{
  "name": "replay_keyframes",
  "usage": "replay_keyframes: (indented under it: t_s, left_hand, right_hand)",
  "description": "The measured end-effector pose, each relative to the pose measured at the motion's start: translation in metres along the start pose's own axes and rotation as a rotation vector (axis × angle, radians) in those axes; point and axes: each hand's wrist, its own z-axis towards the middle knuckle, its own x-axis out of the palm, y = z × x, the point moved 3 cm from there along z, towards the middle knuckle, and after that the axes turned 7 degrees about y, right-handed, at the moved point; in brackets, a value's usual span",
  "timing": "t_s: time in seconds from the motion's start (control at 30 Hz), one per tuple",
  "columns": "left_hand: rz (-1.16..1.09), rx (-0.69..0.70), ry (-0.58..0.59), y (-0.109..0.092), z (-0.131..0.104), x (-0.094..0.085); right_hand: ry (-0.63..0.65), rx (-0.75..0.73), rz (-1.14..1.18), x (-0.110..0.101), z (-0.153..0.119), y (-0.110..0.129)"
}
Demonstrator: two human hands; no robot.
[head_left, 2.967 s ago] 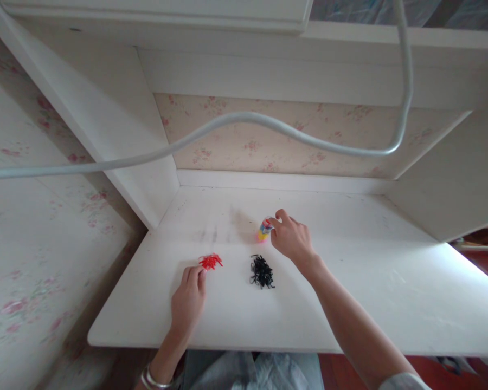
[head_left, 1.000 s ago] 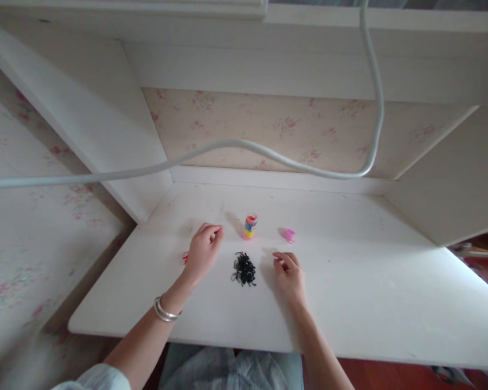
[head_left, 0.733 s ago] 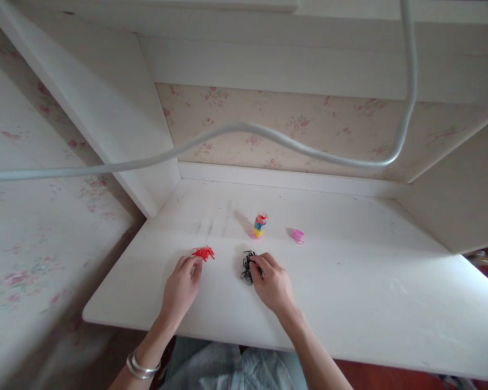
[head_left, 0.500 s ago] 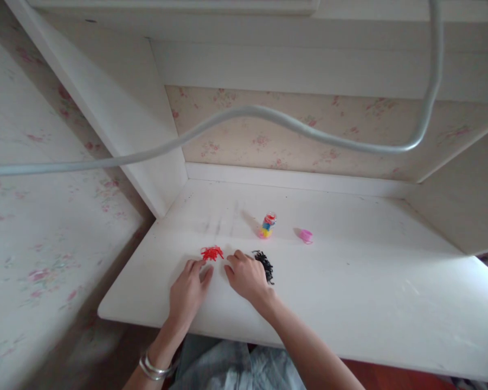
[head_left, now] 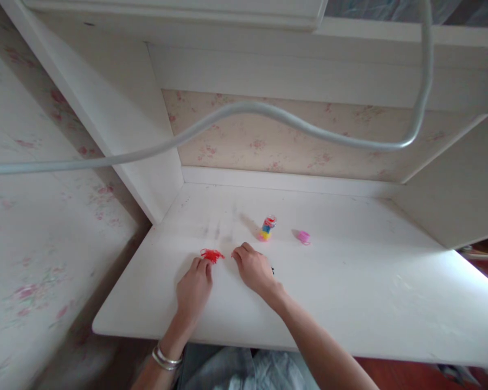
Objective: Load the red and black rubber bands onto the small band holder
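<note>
Red elastic bands [head_left: 212,255] lie in a loose heap on the white counter [head_left: 350,303], at one o'clock from the person's left hand [head_left: 194,290]. That hand's curled fingers touch the heap's near edge; from where I stand, I can't tell whether they grip a strand. The right hand [head_left: 254,271] has its fingers bent inward, just beside the heap at its three o'clock; whether they hold anything, I can't tell either. At that hand's three o'clock, a bit of something black [head_left: 273,270] peeks out. A small clear container [head_left: 267,227] with colourful contents sits at its one o'clock, and a pink coil-like piece [head_left: 304,237] at two.

I'd expect the bands to be feather-light, soft and stretchy, prone to tangling; best pinched singly by a loose end at the rim.
</note>
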Motion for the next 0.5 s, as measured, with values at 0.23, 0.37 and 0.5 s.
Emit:
replay_keyframes:
  t_s: [0.23, 0.37, 0.5]
  left_hand:
    - [0.018, -0.012, -0.026, 0.000, 0.000, 0.003]
    - [0.005, 0.029, -0.041, -0.004, -0.001, 0.001]
    - [0.020, 0.035, -0.047, -0.006, -0.001, 0.002]
  right_hand:
    - [-0.465, 0.039, 0.249, -0.071, -0.004, -0.044]
    - [-0.581, 0.117, 0.175, -0.091, 0.002, -0.065]
    - [-0.583, 0.141, 0.083, -0.093, 0.009, -0.074]
